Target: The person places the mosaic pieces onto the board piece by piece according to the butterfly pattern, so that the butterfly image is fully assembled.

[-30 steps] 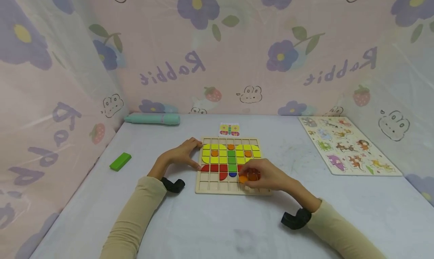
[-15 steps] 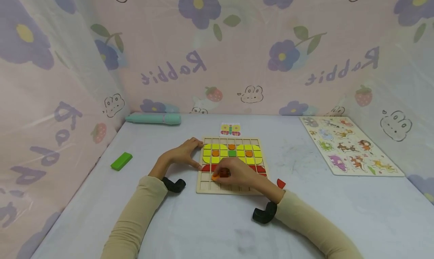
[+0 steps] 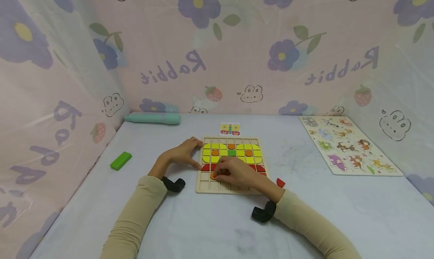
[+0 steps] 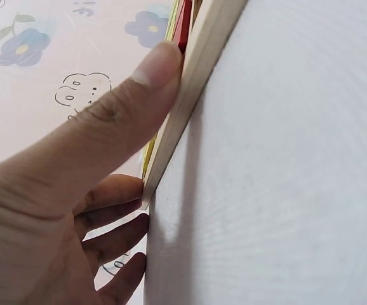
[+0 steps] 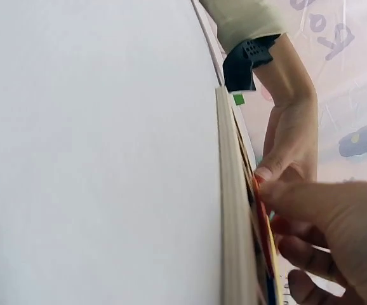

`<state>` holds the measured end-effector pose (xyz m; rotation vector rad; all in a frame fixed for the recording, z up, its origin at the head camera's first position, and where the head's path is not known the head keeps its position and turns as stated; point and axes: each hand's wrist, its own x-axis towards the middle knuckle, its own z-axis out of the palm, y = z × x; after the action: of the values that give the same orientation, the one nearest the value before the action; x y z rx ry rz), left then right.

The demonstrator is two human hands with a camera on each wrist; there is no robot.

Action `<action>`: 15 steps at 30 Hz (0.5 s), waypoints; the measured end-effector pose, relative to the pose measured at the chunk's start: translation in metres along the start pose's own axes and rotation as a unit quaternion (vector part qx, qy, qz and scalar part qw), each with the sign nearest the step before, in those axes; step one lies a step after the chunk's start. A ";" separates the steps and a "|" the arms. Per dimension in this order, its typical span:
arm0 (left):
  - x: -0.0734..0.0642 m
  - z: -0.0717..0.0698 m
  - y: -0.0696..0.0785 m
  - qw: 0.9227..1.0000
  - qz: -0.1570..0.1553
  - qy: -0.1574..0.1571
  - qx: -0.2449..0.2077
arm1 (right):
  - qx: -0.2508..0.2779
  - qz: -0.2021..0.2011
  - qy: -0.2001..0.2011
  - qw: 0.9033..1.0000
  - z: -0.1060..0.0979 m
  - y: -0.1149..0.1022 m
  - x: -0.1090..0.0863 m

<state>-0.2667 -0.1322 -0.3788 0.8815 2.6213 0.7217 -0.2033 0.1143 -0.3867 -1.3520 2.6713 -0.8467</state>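
In the head view a wooden grid board point(image 3: 205, 186) lies flat, filled with yellow, red, green and orange pieces in a butterfly-like pattern. My right hand point(image 3: 234, 172) pinches an orange disc point(image 3: 213, 175) over a lower-left cell, below the row of red pieces point(image 3: 207, 167). That hand covers the board's lower middle. On the left edge of the board rests my left hand point(image 3: 181, 153), thumb and fingers spread apart. The left wrist view has its thumb point(image 4: 161, 67) against the wooden edge, with the other fingers touching farther along.
Behind the board is a small butterfly picture card point(image 3: 230, 129). A loose red piece point(image 3: 280, 182) lies by the right wrist. Left stands a green block point(image 3: 121, 161), with a mint tube-shaped object point(image 3: 152, 118) farther back. An animal puzzle board point(image 3: 352, 146) lies at right.
My right hand has moved left across the board with the orange disc, then lowered it slightly at the lower-left cells. The loose red piece has come into view. My left hand stays put.
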 end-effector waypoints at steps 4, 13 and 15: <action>0.000 0.001 0.000 1.000 0.007 0.005 0.005 | 0.011 -0.013 0.013 1.000 -0.012 0.004 -0.010; 0.001 0.000 0.001 1.000 -0.019 -0.002 0.002 | 0.026 0.006 0.078 0.997 -0.050 0.026 -0.063; 0.001 0.001 0.001 1.000 -0.021 -0.003 0.004 | 0.027 0.019 0.081 0.996 -0.057 0.032 -0.079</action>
<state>-0.2669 -0.1306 -0.3793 0.8258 2.6311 0.6983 -0.1929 0.2145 -0.3700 -1.2676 2.7594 -1.0590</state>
